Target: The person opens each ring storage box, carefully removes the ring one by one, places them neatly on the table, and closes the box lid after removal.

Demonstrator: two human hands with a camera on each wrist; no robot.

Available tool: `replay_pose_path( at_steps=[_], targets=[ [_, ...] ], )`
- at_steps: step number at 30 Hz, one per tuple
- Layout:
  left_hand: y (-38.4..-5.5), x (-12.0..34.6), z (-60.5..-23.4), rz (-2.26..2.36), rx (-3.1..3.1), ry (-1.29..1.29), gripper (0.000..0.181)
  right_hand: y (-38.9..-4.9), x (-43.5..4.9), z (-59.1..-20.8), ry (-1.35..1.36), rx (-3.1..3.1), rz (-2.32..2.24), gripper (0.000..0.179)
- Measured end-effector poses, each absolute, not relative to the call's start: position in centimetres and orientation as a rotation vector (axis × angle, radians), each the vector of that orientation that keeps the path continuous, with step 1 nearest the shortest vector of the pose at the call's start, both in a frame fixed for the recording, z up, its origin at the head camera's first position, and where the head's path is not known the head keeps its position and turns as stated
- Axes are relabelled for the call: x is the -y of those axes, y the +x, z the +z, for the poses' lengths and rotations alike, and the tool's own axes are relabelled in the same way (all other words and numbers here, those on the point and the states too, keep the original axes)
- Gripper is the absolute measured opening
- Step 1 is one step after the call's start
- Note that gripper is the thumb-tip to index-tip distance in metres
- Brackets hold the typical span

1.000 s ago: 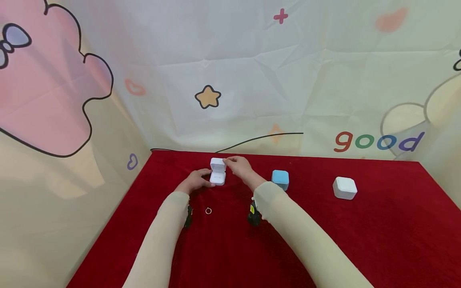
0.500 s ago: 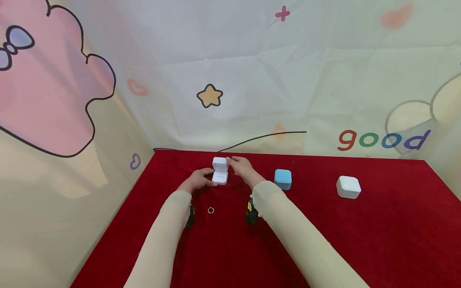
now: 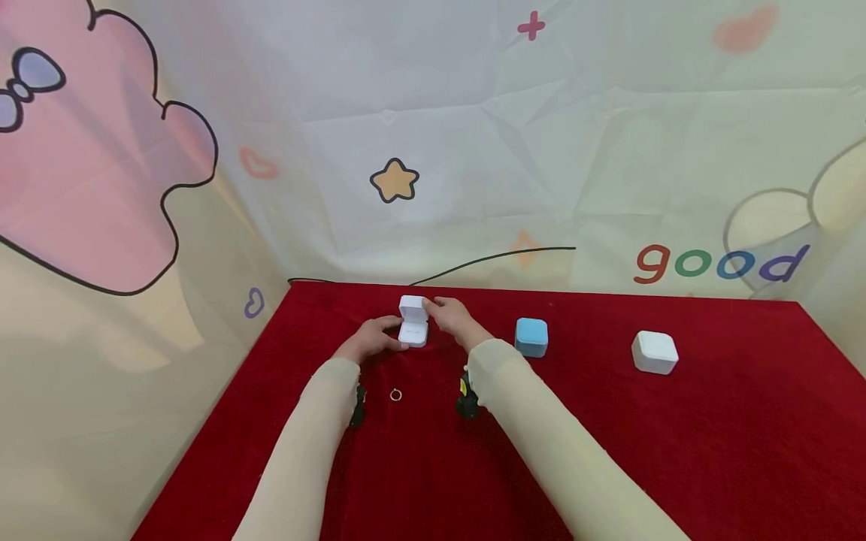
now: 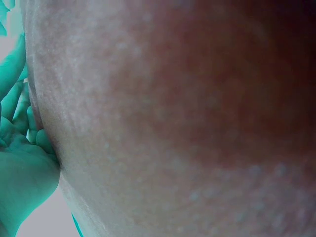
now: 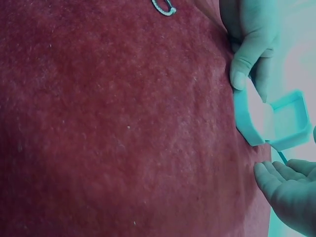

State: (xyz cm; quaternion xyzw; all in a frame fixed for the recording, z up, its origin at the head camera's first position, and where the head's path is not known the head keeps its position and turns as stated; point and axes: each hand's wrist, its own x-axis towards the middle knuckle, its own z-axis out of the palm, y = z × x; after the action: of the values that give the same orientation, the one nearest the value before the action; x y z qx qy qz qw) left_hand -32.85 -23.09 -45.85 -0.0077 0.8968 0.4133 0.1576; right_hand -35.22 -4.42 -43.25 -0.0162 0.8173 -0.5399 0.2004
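Observation:
A small white ring box stands on the red cloth with its lid raised. My left hand grips the base from the left, thumb at the front corner. My right hand is at the lid's right edge, a fingertip overlapping that edge in the head view. The right wrist view shows the right hand with its fingers loosely bent and apart from the base, while the left hand pinches the box. A ring lies on the cloth nearer the body.
A light blue box, closed, stands right of the right hand. Farther right is a closed white box. The red cloth covers the table, and a printed curtain hangs behind it.
The right-hand fingers shift slightly along the lid's edge and spread a little. The left hand stays on the base, and the box remains open. The head view has shifted slightly.

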Motion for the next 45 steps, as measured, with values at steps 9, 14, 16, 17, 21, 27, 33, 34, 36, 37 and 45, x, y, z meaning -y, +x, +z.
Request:
replay_pose_path(
  at_steps=[9, 14, 16, 17, 21, 27, 33, 34, 36, 37, 45],
  targets=[
    [-33.5, 22.7, -45.9, 1.177, -2.575, 0.01, 0.065, -35.4, 5.0, -43.5, -0.06, -2.234, -1.568, 0.062],
    [-33.7, 22.7, -45.9, 1.172, -2.573, 0.008, 0.065, -35.4, 5.2, -43.6, -0.021, -2.17, -1.648, 0.061],
    [-33.7, 22.7, -46.0, 1.168, -2.578, 0.014, 0.065, -35.4, 5.3, -43.6, -0.003, -2.161, -1.661, 0.062],
    [-33.7, 22.7, -46.0, 1.169, -2.58, 0.012, 0.065, -35.5, 5.3, -43.6, 0.005, -2.157, -1.665, 0.062],
    [-33.6, 22.6, -46.0, 1.182, -2.579, 0.007, 0.065, -35.4, 5.3, -43.6, 0.019, -2.151, -1.669, 0.062],
    [-33.3, 22.7, -46.1, 1.203, -2.57, -0.007, 0.065, -34.9, 5.3, -43.8, 0.002, -2.176, -1.639, 0.06],
    [-33.2, 22.9, -46.0, 1.187, -2.586, -0.003, 0.065, -34.7, 5.6, -44.1, -0.027, -2.209, -1.636, 0.058],
    [-33.2, 22.9, -46.0, 1.184, -2.589, -0.001, 0.066, -34.7, 5.6, -44.2, -0.033, -2.215, -1.634, 0.057],
    [-33.1, 23.0, -46.0, 1.175, -2.594, 0.004, 0.066, -34.7, 5.8, -44.2, -0.039, -2.218, -1.633, 0.057],
    [-33.1, 23.0, -46.0, 1.171, -2.594, 0.009, 0.066, -34.7, 5.8, -44.2, -0.04, -2.221, -1.627, 0.056],
    [-32.9, 23.1, -45.9, 1.164, -2.592, 0.042, 0.068, -34.4, 5.9, -44.3, -0.033, -2.197, -1.63, 0.057]
  ],
)
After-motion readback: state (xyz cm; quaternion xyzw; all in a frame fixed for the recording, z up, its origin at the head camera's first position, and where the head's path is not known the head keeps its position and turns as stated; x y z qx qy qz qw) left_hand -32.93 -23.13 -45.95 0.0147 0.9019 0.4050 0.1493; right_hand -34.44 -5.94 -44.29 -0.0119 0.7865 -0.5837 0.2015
